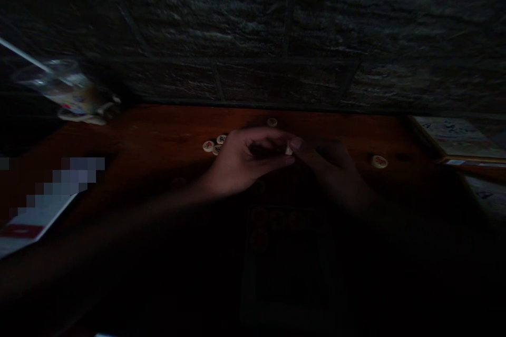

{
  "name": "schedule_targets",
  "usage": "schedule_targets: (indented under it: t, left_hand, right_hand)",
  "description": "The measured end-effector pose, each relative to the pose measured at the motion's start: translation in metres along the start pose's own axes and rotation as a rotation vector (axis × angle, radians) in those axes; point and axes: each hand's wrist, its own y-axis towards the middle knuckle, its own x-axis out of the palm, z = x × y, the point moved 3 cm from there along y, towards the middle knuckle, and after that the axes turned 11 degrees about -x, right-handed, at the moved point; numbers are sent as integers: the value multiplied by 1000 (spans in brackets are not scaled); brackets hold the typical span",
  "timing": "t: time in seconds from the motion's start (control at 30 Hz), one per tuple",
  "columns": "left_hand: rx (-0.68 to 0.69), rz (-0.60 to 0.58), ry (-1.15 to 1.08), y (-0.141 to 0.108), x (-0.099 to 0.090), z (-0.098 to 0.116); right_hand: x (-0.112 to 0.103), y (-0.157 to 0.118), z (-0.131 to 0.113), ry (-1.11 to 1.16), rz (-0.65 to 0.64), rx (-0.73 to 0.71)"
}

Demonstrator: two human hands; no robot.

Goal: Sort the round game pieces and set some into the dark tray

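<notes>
From my head view, my left hand (239, 162) pinched a small pale piece (289, 148) between thumb and fingertip, above the table (158, 129), towards its far edge. The piece showed narrow side on, long axis running roughly from far edge to near. My right hand (334, 168) had its thumb against it; whether that hand gripped, I couldn't tell. A red-marked disc (379, 161) lay towards the right edge.
</notes>
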Motion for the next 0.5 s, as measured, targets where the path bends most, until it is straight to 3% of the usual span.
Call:
schedule_targets:
  t: [0.5]
  left_hand:
    - [-14, -39, -80, 0, 1, -4]
  right_hand:
    - [-1, -1, 0, -21, 30, -10]
